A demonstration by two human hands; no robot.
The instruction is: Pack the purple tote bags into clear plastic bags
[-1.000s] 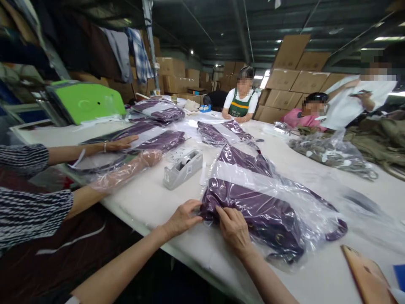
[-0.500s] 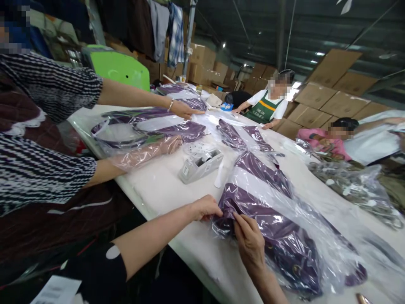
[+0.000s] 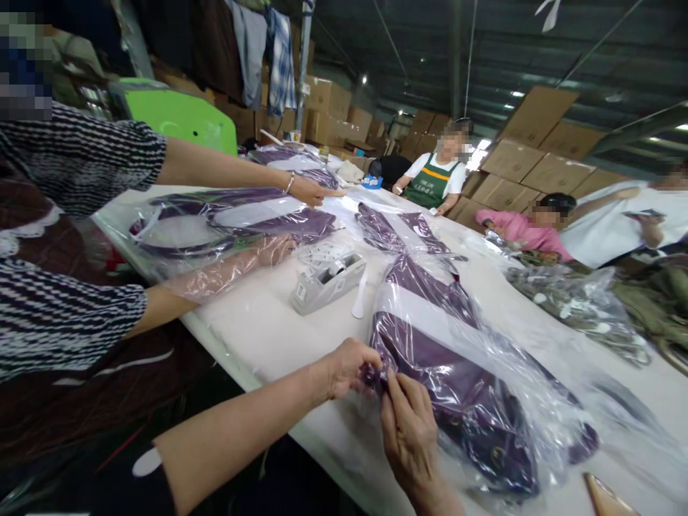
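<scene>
Lettering on the green apron (image 3: 427, 185), upper right of the frame, and the label on the grey tape dispenser (image 3: 327, 285) near the centre are too small or blurred to read. Right of centre lies a plastic-wrapped purple bundle (image 3: 446, 358); the left hand (image 3: 348, 369) and right hand (image 3: 411, 426), fingertips drawn together, both pinch its bunched left edge, almost touching.

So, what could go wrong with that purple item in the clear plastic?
The clear plastic might tear where the left hand and right hand pinch at a corner of the purple item. The co-worker's plastic-covered hand, close to the grey tape dispenser, could bump it.
</scene>
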